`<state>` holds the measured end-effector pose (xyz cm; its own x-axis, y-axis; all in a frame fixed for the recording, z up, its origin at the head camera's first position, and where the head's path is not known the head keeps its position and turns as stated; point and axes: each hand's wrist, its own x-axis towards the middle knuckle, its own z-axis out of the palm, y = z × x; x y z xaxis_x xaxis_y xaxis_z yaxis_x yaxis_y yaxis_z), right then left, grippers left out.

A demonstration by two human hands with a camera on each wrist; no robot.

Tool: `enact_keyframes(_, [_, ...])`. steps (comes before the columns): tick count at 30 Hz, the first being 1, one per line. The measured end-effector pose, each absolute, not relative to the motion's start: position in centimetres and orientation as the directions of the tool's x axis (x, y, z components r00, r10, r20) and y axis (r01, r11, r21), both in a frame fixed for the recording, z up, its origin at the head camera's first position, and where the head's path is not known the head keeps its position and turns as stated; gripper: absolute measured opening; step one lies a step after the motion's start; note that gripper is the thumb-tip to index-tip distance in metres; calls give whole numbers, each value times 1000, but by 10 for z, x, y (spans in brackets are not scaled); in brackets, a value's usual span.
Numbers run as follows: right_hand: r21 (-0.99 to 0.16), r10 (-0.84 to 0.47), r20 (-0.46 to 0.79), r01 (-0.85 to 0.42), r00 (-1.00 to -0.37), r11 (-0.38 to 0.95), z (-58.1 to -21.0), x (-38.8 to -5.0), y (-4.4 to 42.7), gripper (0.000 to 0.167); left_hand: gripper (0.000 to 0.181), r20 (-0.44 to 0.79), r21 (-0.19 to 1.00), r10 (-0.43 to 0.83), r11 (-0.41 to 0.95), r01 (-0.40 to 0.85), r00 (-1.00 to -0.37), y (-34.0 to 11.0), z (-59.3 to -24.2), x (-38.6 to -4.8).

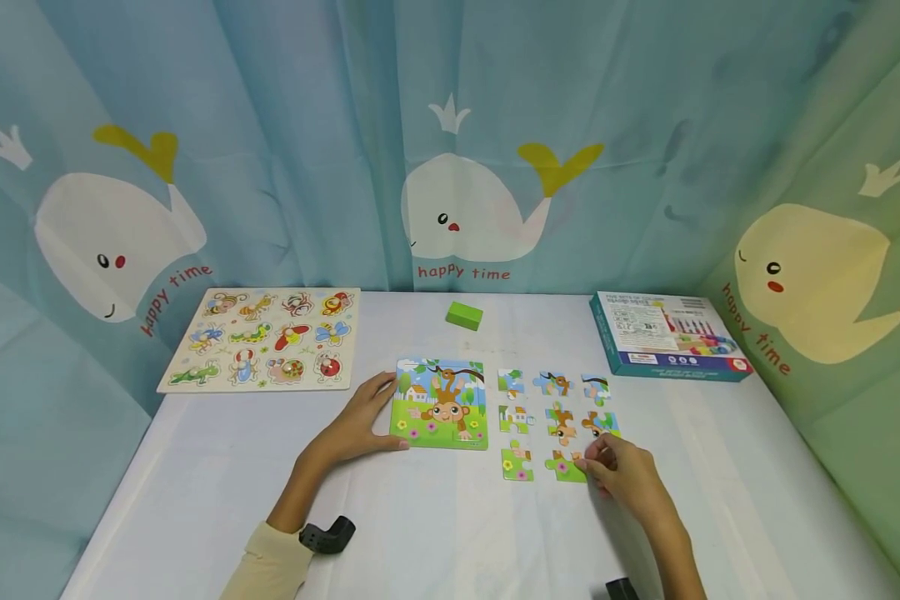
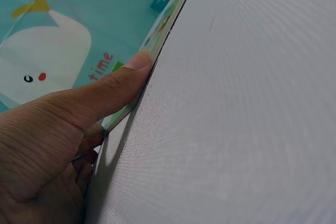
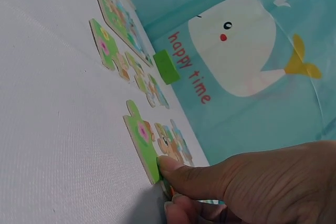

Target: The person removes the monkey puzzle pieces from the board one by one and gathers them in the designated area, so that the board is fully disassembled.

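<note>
My left hand (image 1: 358,423) holds a square monkey picture puzzle board (image 1: 439,405) by its left side, the thumb at the lower left corner. In the left wrist view that thumb lies along the board's edge (image 2: 143,90). Right of the board, cut jigsaw pieces lie in spaced rows, among them a flower corner piece (image 1: 517,465) and a house piece (image 1: 513,419). At the lower right of these rows my right hand (image 1: 633,479) pinches a puzzle piece, mostly hidden by the fingers. Its thumb touches the green flower piece (image 3: 140,132) beside it.
An insect puzzle board (image 1: 262,340) lies at the back left of the white table (image 1: 420,525). A green block (image 1: 464,316) sits at the back middle, a teal-edged box (image 1: 669,336) at the back right. Whale-print curtains (image 1: 307,167) stand behind the table.
</note>
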<state>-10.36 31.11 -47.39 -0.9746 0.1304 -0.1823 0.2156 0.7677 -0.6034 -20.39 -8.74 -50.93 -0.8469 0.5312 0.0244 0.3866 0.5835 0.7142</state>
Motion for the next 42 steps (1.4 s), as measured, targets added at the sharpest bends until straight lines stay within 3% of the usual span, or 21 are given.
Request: enact_keyframes(42, [-566, 121, -195, 212, -973, 797, -473, -105, 309, 22, 103, 13, 704, 528, 598, 382, -849, -87, -511, -205])
